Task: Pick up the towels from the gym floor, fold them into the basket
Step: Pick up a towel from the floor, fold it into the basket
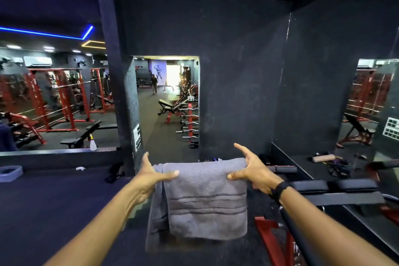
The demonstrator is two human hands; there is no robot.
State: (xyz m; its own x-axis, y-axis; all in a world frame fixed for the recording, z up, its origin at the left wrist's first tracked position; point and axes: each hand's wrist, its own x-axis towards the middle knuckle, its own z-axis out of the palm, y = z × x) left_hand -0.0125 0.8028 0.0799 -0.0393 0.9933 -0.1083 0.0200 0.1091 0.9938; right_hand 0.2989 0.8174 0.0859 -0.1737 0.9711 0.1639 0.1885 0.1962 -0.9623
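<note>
A grey towel [205, 198] with dark stripes hangs folded over in front of me, held up in the air at chest height. My left hand [151, 176] pinches its upper left edge, thumb lying across the front of the cloth. My right hand [251, 168] pinches the upper right edge the same way, with its index finger pointing up and away. A second layer of the towel hangs longer behind, on the left side. No basket shows clearly in view.
A red and black bench [313, 190] and a dark bar [298, 235] stand close at the right. A dark wall with mirrors is straight ahead. A pale blue tray [9, 173] and a spray bottle [92, 143] sit at the left. A person walks far off.
</note>
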